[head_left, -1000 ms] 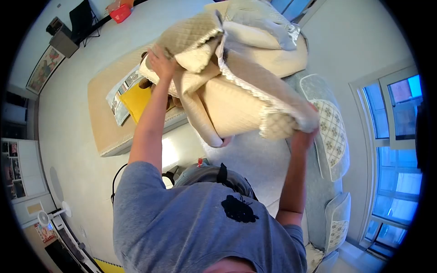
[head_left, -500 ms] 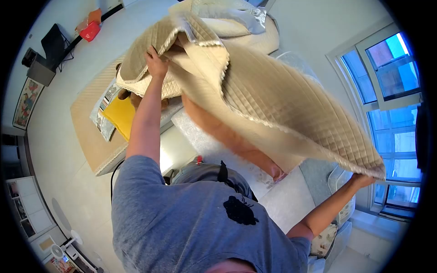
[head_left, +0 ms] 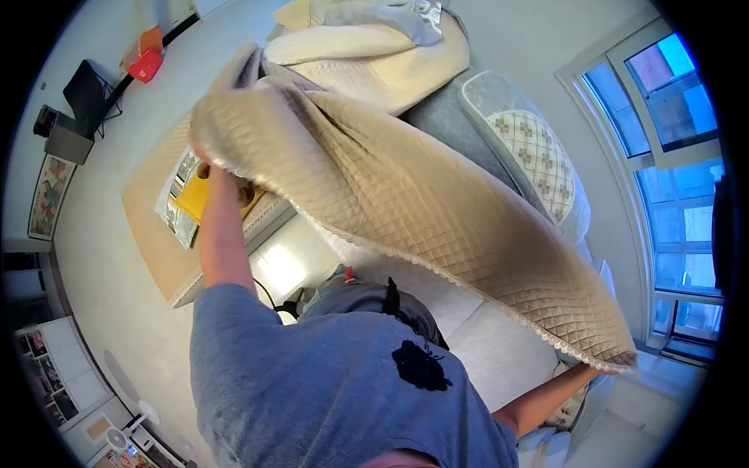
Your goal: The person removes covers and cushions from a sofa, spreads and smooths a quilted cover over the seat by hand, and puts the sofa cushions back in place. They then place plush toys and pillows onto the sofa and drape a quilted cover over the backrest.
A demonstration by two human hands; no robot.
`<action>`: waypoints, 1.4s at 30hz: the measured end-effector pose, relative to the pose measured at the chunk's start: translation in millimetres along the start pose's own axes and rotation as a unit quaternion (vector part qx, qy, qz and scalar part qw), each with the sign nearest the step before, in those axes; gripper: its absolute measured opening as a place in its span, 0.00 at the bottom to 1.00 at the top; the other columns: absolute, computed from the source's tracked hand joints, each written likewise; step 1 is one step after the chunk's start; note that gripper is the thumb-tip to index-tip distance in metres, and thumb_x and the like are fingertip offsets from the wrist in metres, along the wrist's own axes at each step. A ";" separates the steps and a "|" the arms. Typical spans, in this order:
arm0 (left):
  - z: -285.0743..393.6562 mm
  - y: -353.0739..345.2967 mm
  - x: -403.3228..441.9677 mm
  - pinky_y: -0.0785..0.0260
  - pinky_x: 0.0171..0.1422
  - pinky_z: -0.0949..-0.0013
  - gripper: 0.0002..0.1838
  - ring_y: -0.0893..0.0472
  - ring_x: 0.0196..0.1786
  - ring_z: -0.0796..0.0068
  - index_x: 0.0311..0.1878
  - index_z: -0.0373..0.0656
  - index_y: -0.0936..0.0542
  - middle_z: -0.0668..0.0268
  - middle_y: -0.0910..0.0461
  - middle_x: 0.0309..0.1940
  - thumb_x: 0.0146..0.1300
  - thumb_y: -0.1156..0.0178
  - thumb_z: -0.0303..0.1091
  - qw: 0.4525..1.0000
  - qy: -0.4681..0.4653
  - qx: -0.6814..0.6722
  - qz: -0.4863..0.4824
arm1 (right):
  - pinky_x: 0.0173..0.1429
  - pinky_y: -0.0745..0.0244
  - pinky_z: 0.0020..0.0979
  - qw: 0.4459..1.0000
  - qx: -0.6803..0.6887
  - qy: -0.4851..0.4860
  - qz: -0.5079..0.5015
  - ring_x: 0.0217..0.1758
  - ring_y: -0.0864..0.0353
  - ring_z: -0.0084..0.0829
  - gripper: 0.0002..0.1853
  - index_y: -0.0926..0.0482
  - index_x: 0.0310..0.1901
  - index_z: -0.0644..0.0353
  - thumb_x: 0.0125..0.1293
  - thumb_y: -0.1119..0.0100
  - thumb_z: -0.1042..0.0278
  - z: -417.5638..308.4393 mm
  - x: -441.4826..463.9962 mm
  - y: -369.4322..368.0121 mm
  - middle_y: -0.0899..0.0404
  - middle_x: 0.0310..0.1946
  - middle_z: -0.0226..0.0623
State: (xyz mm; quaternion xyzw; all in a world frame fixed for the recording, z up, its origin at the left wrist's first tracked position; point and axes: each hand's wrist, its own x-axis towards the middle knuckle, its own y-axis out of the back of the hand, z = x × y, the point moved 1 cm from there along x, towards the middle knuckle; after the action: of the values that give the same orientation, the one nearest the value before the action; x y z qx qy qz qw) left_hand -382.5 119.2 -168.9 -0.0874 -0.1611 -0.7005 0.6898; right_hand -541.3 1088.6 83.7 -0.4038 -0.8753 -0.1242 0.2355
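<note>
A beige quilted cover (head_left: 437, 210) with a lace edge stretches in the air across the view, from upper left to lower right. My left hand (head_left: 204, 152) grips its edge at the left, with the fingers mostly behind the cloth. Far to the right, my right hand (head_left: 602, 370) is closed on the lower right corner, partly hidden by the fabric. Under and beside my left forearm are a yellow cushion (head_left: 192, 198) and a patterned cushion (head_left: 170, 204), lying on a beige-covered seat (head_left: 148, 226).
More pale bedding (head_left: 390, 66) is heaped at the top. A grey sofa backrest with a patterned cover (head_left: 530, 152) stands at the right, near the windows (head_left: 675, 226). A black chair (head_left: 84, 93) and a red bag (head_left: 146, 65) are at upper left.
The cover has swung out and spread wider between my hands. My left hand has moved left and down, my right hand right and down. The yellow cushion is now more covered by my arm.
</note>
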 end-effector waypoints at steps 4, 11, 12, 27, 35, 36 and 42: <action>18.1 38.1 10.7 0.47 0.62 0.64 0.17 0.39 0.60 0.58 0.49 0.45 0.28 0.52 0.39 0.56 0.55 0.50 0.31 0.999 0.017 -0.042 0.013 | 0.42 0.28 0.35 0.989 -0.035 -0.145 0.002 0.43 0.27 0.33 0.20 0.31 0.47 0.64 0.62 0.58 0.56 58.4 -23.9 22.2 0.28 0.43 0.42; 131.8 -48.7 -37.2 0.49 0.64 0.65 0.16 0.42 0.62 0.59 0.48 0.45 0.28 0.54 0.41 0.58 0.54 0.49 0.33 0.978 -0.088 -0.135 -0.134 | 0.43 0.28 0.36 0.956 -0.041 -0.255 -0.137 0.44 0.27 0.34 0.20 0.31 0.47 0.64 0.62 0.58 0.57 140.4 -75.5 -43.6 0.28 0.44 0.41; 159.4 -78.0 -59.7 0.49 0.64 0.66 0.16 0.43 0.62 0.59 0.48 0.45 0.28 0.54 0.42 0.58 0.54 0.48 0.33 0.966 -0.107 -0.167 -0.167 | 0.43 0.28 0.36 0.959 -0.034 -0.232 -0.160 0.44 0.27 0.34 0.20 0.31 0.47 0.64 0.62 0.58 0.57 128.8 -82.7 -59.8 0.28 0.44 0.41; 259.8 -94.3 -235.7 0.38 0.53 0.64 0.22 0.32 0.52 0.57 0.47 0.42 0.31 0.58 0.32 0.49 0.44 0.44 0.28 0.830 -0.316 -0.045 -0.457 | 0.45 0.29 0.37 0.996 -0.047 0.021 -0.070 0.46 0.28 0.34 0.19 0.32 0.48 0.63 0.62 0.57 0.57 -50.6 -22.4 56.9 0.29 0.45 0.39; 8.3 53.3 -300.5 0.32 0.45 0.63 0.22 0.22 0.39 0.63 0.48 0.50 0.29 0.59 0.23 0.33 0.58 0.59 0.53 0.452 -0.130 0.439 -0.766 | 0.46 0.30 0.38 0.978 -0.093 -0.174 0.074 0.47 0.28 0.34 0.19 0.32 0.49 0.62 0.62 0.57 0.58 17.9 -64.4 165.4 0.29 0.46 0.38; -16.1 70.8 -308.1 0.32 0.46 0.63 0.21 0.23 0.42 0.62 0.49 0.51 0.29 0.58 0.23 0.38 0.58 0.58 0.51 0.356 -0.299 0.440 -0.768 | 0.47 0.30 0.38 0.966 -0.101 -0.219 0.089 0.47 0.28 0.34 0.19 0.32 0.49 0.62 0.62 0.57 0.58 35.0 -78.3 175.8 0.29 0.46 0.38; 24.2 70.6 -333.1 0.36 0.52 0.62 0.15 0.25 0.44 0.59 0.43 0.46 0.25 0.57 0.27 0.45 0.50 0.47 0.38 0.456 -0.311 0.389 -0.738 | 0.48 0.31 0.39 0.876 -0.200 -0.435 0.067 0.48 0.29 0.33 0.21 0.32 0.51 0.56 0.58 0.50 0.55 181.6 -126.5 239.4 0.29 0.47 0.34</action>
State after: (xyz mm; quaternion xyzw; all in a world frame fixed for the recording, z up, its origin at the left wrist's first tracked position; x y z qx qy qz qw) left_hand -303.6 440.2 -253.8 0.1294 -0.6247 -0.7386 -0.2179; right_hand -343.5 1234.5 -130.5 -0.5130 -0.8169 -0.0929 -0.2467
